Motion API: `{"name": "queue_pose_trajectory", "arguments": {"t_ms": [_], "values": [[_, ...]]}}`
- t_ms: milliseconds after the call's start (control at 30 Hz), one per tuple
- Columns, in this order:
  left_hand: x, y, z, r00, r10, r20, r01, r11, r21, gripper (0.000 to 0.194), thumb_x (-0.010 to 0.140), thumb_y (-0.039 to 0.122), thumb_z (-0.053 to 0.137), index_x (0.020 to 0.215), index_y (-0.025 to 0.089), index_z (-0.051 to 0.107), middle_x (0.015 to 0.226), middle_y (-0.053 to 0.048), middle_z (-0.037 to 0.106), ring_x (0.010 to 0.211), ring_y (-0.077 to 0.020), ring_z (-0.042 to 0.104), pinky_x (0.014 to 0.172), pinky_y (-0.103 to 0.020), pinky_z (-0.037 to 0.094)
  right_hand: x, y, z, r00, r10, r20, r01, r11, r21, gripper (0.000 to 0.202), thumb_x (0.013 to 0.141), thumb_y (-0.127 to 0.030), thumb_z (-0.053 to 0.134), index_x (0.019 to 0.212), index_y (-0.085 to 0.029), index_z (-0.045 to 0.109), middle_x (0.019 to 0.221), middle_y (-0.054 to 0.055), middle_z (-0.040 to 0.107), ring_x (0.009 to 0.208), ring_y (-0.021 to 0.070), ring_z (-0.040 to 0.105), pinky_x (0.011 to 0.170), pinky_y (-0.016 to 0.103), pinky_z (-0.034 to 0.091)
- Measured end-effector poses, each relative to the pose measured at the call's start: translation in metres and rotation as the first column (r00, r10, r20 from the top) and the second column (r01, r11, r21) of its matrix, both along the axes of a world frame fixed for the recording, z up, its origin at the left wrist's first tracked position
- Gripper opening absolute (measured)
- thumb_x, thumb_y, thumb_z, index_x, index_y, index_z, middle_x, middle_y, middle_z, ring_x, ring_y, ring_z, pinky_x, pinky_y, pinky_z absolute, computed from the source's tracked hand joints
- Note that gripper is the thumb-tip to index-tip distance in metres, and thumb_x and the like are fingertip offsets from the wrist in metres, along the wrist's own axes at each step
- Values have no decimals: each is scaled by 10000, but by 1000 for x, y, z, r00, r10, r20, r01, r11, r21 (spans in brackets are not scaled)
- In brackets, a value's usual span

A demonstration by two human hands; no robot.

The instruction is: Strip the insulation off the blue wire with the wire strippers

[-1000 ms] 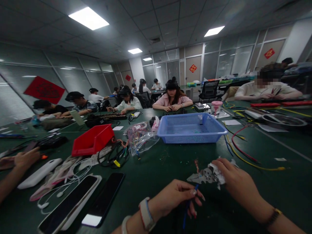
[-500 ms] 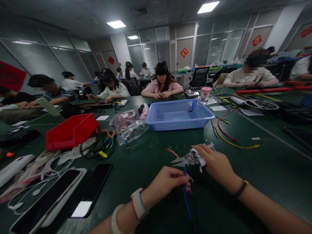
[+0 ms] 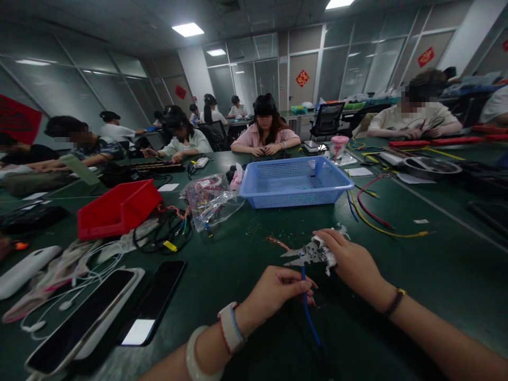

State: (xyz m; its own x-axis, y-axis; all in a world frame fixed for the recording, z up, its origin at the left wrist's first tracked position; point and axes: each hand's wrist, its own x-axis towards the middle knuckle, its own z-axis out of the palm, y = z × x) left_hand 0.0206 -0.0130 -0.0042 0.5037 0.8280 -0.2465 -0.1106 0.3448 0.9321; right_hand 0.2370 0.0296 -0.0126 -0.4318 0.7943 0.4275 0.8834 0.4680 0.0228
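Between thumb and fingers, my left hand [image 3: 283,288] pinches a blue wire [image 3: 310,317] that runs down toward the table's near edge. The wire's upper end meets the jaws of metal wire strippers [image 3: 307,254], whose jaw tips stand apart. My right hand [image 3: 353,267] is wrapped round the strippers' handles, which have white material bound about them. Just beyond the jaws lies a piece of frayed copper braid [image 3: 278,242]. Whether the blade notch presses on the wire is too small to tell.
A blue plastic basket [image 3: 293,200] stands ahead, with a clear bag of wires [image 3: 210,203] and a red bin [image 3: 119,211] to its left. Two phones [image 3: 154,301] lie at left near white earphones. Yellow and red cables [image 3: 381,227] lie right. Several people sit beyond.
The strippers' jaws have parted a little at their tips. Both hands stay at the blue wire, and the whole view has shifted slightly.
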Motion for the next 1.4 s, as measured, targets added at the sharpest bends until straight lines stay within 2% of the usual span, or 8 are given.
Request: {"name": "queue_pose_trajectory", "arguments": {"t_ms": [300,700,933,1133,1400], "values": [[1,-1,1,1000,-12,25,12,1000,-16,246,701,317,774,843,117,753,755,-43,710,703,-153,676,722,-276,497,3,2,0,998,3,69,-6,999,50,395,806,-7,438,1146,-178,545,1138,81,640,666,147,638,586,268,475],[-1,1,1,996,-90,20,91,995,-31,258,716,320,765,852,102,745,757,-52,696,703,-151,658,733,-283,494,12,8,12,993,-30,110,25,999,46,221,854,-127,530,1035,-228,608,980,31,648,658,153,599,583,279,361],[-4,2,0,988,-152,31,154,987,-44,248,764,332,728,847,99,727,694,-26,653,628,-120,624,677,-258,489,29,15,16,997,23,78,-34,990,135,225,868,-180,545,1077,-226,615,1054,38,655,733,176,594,643,294,362],[-5,2,4,987,-158,39,161,984,-71,262,757,347,733,828,95,714,680,-22,634,597,-105,597,630,-237,481,30,17,18,998,64,19,-66,994,85,233,863,-144,528,1052,-230,632,1051,34,663,753,177,597,675,291,380],[-9,6,6,971,-237,23,237,971,-16,266,814,352,677,872,95,710,667,1,587,546,-65,543,564,-193,434,35,23,18,994,106,24,-107,993,51,230,846,-152,553,1046,-231,635,1053,41,666,777,186,606,693,300,397]]}}
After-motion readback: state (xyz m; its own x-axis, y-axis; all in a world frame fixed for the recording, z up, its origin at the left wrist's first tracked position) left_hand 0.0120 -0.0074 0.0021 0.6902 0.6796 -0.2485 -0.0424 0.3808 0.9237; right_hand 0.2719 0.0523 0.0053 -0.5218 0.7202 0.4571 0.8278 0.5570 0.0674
